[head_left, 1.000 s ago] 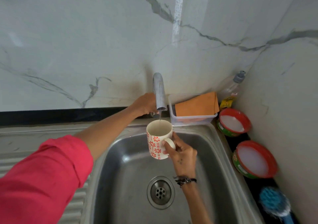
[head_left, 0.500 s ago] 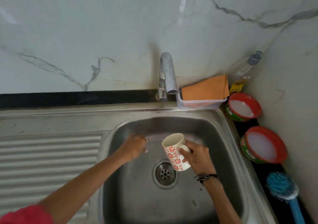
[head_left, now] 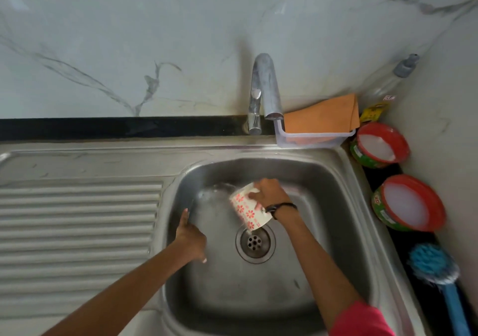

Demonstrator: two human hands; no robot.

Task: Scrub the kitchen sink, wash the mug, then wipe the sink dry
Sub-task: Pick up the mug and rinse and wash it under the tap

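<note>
Head view: the right hand (head_left: 269, 193) grips the mug (head_left: 249, 210), fingers curled round its handle and upper wall. The mug is tipped with its mouth toward the back-left of the sink (head_left: 344, 222), its base above the drain (head_left: 255, 242). The left hand (head_left: 190, 237) presses the sink's left wall with relaxed, extended fingers, holding nothing. Compared with half a second earlier, the mug is tilted further over and the left hand has moved from mid-basin to the wall.
</note>
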